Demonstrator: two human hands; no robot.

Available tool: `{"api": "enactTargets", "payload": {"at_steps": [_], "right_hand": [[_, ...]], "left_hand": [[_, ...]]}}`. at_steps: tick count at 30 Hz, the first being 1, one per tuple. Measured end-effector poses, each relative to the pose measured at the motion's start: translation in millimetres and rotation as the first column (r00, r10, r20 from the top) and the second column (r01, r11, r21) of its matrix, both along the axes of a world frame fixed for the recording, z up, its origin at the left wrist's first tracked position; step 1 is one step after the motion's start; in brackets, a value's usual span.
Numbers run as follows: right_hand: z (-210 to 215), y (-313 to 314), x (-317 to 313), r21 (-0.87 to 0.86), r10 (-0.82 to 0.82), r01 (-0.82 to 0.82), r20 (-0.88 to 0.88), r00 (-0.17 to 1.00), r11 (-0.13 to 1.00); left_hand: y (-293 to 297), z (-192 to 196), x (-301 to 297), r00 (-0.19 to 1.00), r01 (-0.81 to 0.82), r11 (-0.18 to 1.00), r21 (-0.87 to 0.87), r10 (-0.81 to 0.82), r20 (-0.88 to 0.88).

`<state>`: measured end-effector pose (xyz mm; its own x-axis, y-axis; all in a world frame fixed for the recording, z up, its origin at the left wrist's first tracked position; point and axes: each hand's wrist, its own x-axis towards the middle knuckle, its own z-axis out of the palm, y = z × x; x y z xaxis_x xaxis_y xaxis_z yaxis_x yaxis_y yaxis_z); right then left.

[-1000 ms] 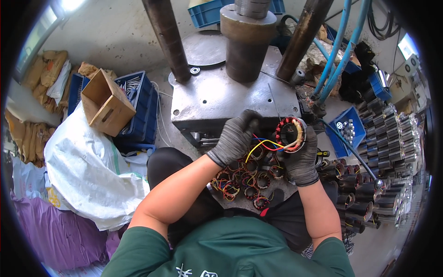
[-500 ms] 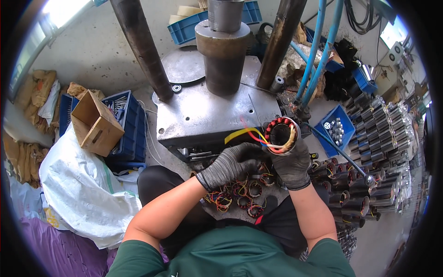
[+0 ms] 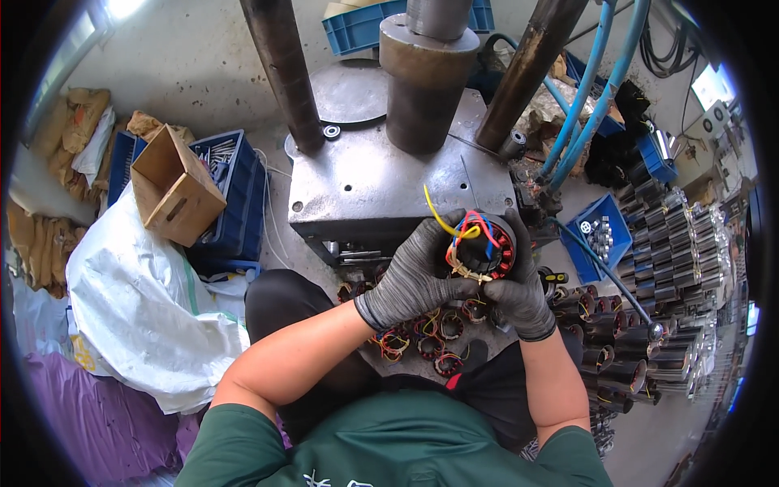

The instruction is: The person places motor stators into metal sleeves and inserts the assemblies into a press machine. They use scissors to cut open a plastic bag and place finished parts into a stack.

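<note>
A wound motor stator [image 3: 503, 252] with red coils is held between my two gloved hands, above the floor in front of the steel press table [image 3: 389, 188]. My left hand [image 3: 412, 280] wraps its left side, with the thumb along the near rim. My right hand [image 3: 523, 299] grips it from the right and below. Yellow, red and blue lead wires [image 3: 462, 227] curl over the stator's open face, and a yellow one sticks up toward the table. Several other wired stators [image 3: 430, 347] lie on the floor between my legs.
The press ram [image 3: 423, 101] stands on the table between two dark columns [image 3: 284, 73]. To the right are a blue bin of small metal parts [image 3: 596, 235], stacked metal cylinders [image 3: 673, 243] and a long rod [image 3: 604, 272]. Left are a cardboard box [image 3: 180, 195] and white sack [image 3: 138, 300].
My left hand has closed onto the stator, which has turned so its lead wires now lie over its face. In the picture, the press has shifted right and up.
</note>
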<state>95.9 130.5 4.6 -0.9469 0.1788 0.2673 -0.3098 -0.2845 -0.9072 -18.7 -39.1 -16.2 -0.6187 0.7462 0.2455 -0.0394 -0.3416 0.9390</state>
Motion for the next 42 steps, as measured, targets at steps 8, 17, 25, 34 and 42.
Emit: {"api": "enactTargets", "payload": {"at_steps": [8,17,25,34,42], "right_hand": [[2.3,-1.0,-7.5,-0.437,0.093,0.011,0.214,0.972,0.899],[-6.9,-6.9,-10.6,-0.559,0.136,0.059,0.301,0.944,0.827],[-16.2,-2.0,-10.5,-0.636,0.184,0.076,0.332,0.925,0.768],[-21.3,-7.6,-8.5,-0.298,-0.005,0.121,0.362,0.932,0.947],[-20.4,-5.1,-7.6,-0.362,-0.041,0.131,0.246,0.968,0.923]], "left_hand": [[-8.0,22.2,-2.3,0.824,-0.317,0.920,-0.231,0.147,-0.547],[2.4,6.9,-12.8,0.746,-0.418,0.888,-0.191,0.216,-0.630],[2.7,16.3,-16.4,0.568,-0.360,0.929,-0.084,0.147,-0.809],[1.1,11.7,-14.2,0.630,-0.355,0.931,-0.080,0.175,-0.756],[-0.3,3.0,-10.7,0.878,-0.236,0.966,-0.103,0.167,-0.448]]}}
